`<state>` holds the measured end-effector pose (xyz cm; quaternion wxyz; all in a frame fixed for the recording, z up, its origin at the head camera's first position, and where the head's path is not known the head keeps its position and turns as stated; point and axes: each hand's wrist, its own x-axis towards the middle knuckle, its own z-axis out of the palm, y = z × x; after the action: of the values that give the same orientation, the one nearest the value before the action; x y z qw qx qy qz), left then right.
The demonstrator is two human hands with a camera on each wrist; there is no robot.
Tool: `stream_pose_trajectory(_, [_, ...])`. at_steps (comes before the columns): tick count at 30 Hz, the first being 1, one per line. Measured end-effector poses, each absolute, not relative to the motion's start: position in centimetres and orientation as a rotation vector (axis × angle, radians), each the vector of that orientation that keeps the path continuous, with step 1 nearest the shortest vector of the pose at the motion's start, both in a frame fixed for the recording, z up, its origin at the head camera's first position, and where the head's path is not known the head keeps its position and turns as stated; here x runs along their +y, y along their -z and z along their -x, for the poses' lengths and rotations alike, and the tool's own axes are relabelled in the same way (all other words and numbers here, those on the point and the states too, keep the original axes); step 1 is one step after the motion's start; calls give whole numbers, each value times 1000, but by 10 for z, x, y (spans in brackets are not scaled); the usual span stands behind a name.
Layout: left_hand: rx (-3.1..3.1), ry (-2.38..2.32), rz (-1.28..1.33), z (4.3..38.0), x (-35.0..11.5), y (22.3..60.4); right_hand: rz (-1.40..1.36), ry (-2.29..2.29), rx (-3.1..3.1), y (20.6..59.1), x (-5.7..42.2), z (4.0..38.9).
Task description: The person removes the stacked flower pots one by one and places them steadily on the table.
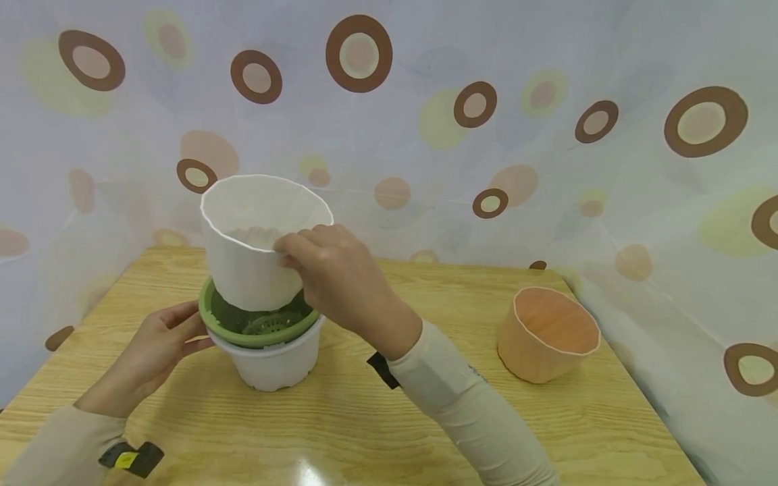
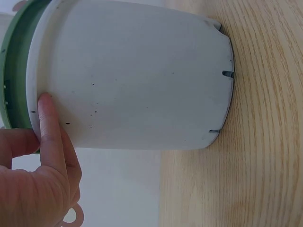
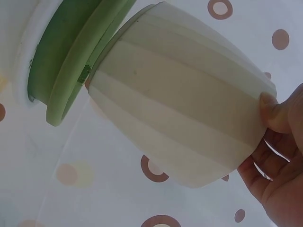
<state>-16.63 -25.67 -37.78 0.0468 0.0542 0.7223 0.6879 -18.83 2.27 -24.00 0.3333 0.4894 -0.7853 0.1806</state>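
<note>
My right hand (image 1: 340, 270) pinches the rim of a white faceted flower pot (image 1: 249, 270), thumb outside and fingers inside. This pot hangs tilted over a green flower pot (image 1: 221, 324), its base at the green pot's mouth. Holes show in the green pot's bottom. The green pot sits inside a smooth white flower pot (image 1: 276, 364) that stands on the table. At the left, my left hand (image 1: 161, 344) grips the rims of these nested pots; in the left wrist view its fingers (image 2: 49, 127) lie against the outer white pot (image 2: 137, 80).
An orange faceted flower pot (image 1: 541, 344) stands apart on the right side of the wooden table (image 1: 395, 418). Behind the table hangs a pale cloth (image 1: 425, 40) with brown rings and coloured dots.
</note>
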Motion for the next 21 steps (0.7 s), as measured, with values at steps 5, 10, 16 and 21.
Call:
stream_pose_trajectory(5, [2196,-2107,-169,167,-257,379,-1272,-480,-2056,238,25,189])
stream_pose_trajectory(10, [2188,-2114,-204,167,-257,379,-1272,-483,-2061,236,26,189])
stream_pose_trajectory(16, [2222,-2069,-187,167,-257,378,-1272,-472,-2055,234,29,190])
stream_pose_trajectory(21, [2246,-2048,-190,166,-257,377,-1257,-452,-2057,231,33,191])
